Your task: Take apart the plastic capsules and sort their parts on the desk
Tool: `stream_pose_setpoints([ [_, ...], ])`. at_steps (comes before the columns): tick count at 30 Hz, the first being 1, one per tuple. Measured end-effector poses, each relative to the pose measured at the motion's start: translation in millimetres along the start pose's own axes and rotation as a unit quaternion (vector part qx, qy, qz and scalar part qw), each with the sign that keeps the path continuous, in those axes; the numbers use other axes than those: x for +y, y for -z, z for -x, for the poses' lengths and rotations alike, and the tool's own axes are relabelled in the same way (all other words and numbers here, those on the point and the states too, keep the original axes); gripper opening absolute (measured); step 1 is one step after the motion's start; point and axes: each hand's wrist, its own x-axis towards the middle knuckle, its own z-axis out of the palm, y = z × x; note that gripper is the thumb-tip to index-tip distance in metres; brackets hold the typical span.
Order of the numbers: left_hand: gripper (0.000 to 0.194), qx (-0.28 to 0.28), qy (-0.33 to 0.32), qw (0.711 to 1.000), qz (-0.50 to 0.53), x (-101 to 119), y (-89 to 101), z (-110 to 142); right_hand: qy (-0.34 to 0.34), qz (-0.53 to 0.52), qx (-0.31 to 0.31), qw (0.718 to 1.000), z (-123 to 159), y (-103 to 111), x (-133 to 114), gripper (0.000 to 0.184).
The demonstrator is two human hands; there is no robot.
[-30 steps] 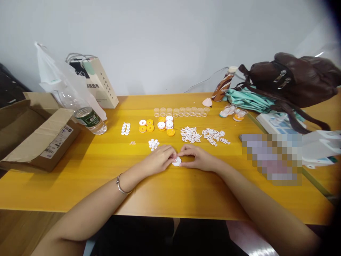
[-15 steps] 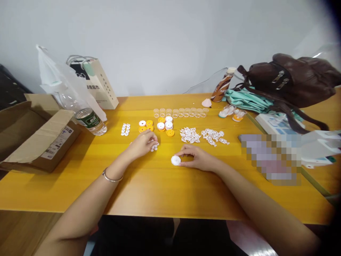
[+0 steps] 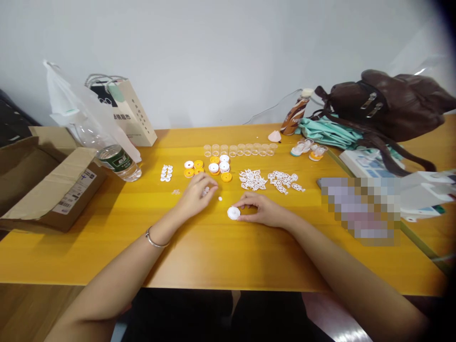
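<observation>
My right hand point(image 3: 263, 210) rests on the yellow table point(image 3: 221, 251), fingers closed on the edge of a white round disc point(image 3: 234, 213) that lies flat on the wood. My left hand point(image 3: 195, 194) is to its left, fingers curled and pinched over a small pile of white buttons point(image 3: 206, 191); I cannot make out what, if anything, it holds. One tiny white piece point(image 3: 220, 198) lies loose between the hands. Behind them sit orange and white discs point(image 3: 210, 166), a cluster of small white parts point(image 3: 166, 172), and flat white cut-out pieces point(image 3: 253, 179).
A row of clear small cups point(image 3: 239, 150) runs along the back. At the left are an open cardboard box point(image 3: 46, 185), a water bottle point(image 3: 116, 160) and a paper bag point(image 3: 130, 114). A brown handbag point(image 3: 392, 102), teal cloth point(image 3: 326, 133) and drink bottle point(image 3: 295, 113) crowd the right.
My left hand left the white disc, went back-left to the pile of white buttons, and now hovers there. A tiny white piece now lies between the hands. My right hand stayed on the disc.
</observation>
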Motion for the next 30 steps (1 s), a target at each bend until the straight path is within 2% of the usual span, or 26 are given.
stream_pose_setpoints([
  [4,0.019,-0.084,-0.125,0.988,0.027,22,-12.9,6,0.018,0.002,-0.002,1.000,0,0,0,0.026],
  [7,0.019,-0.137,-0.160,0.977,0.013,30,-17.6,9,0.030,0.010,0.001,0.999,0,0,2,0.023],
  [14,0.020,-0.169,-0.160,0.972,0.025,26,-17.6,7,0.026,0.013,0.005,1.000,0,-1,6,0.027],
  [20,0.018,-0.173,-0.144,0.974,0.026,29,-21.0,9,0.025,0.014,0.001,1.000,0,0,4,0.025],
  [30,0.011,-0.211,-0.083,0.974,0.024,35,-23.8,10,0.027,0.025,0.001,0.999,0,1,-2,0.022],
])
